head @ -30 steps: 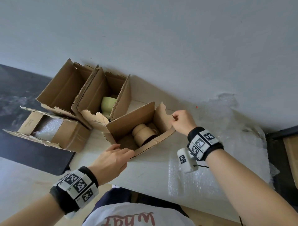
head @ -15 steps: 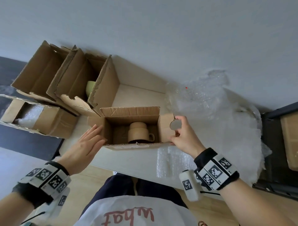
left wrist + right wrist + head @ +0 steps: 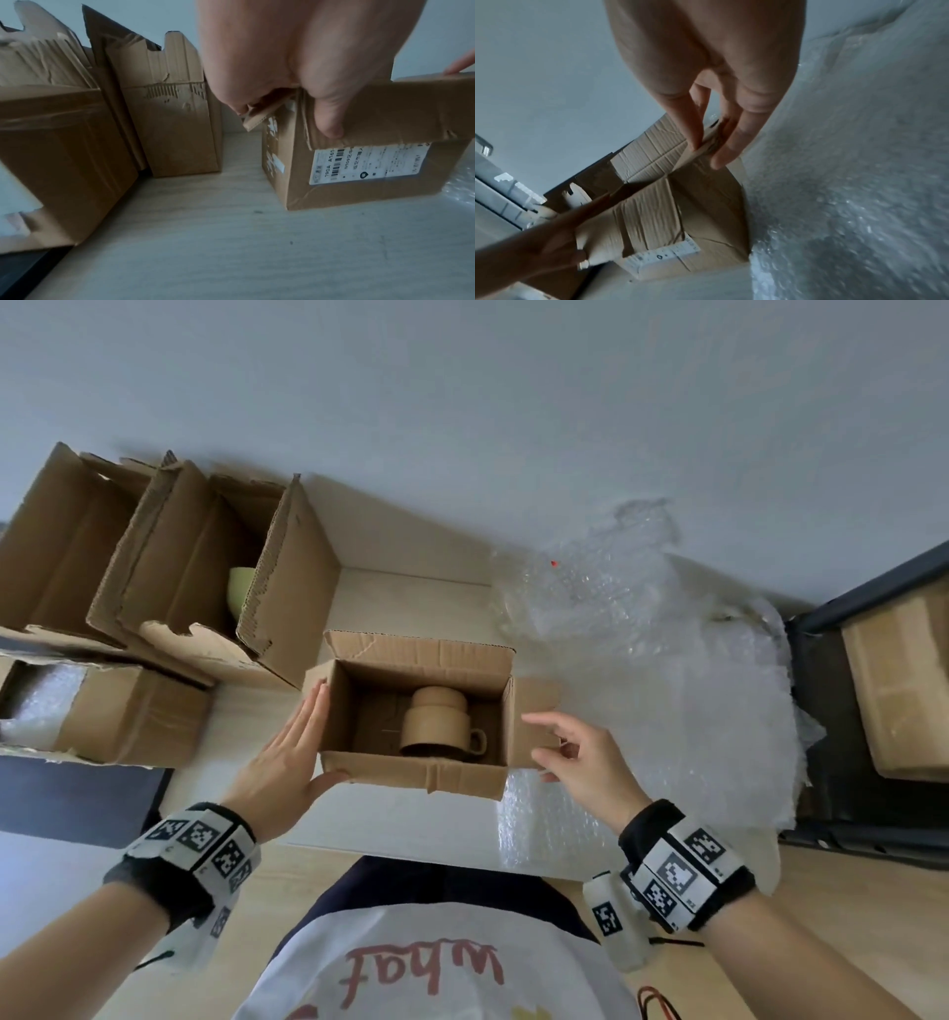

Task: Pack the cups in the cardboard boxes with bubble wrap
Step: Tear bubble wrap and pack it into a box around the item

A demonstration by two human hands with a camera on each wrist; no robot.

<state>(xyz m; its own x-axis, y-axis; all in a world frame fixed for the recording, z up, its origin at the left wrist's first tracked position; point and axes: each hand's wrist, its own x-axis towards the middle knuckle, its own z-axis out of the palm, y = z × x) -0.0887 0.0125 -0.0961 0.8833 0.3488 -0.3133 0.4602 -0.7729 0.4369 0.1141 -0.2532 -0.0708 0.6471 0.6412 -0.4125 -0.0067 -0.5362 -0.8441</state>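
A small open cardboard box stands in the middle of the table, with a brown handled cup upside down inside it. My left hand lies flat against the box's left side, fingers straight, and its thumb presses the front flap. My right hand is at the box's right flap; the right wrist view shows its fingertips pinching that flap's edge. Crumpled bubble wrap covers the table to the right of the box. No wrap is in the box.
Behind on the left stand taller open boxes, one holding a pale green cup, and another beside it. A box on its side holds bubble wrap. A dark shelf with a carton stands at the right.
The small box has come toward me and now sits square to me. My left hand moved in from the air onto its left side. My right hand stayed at the right flap.
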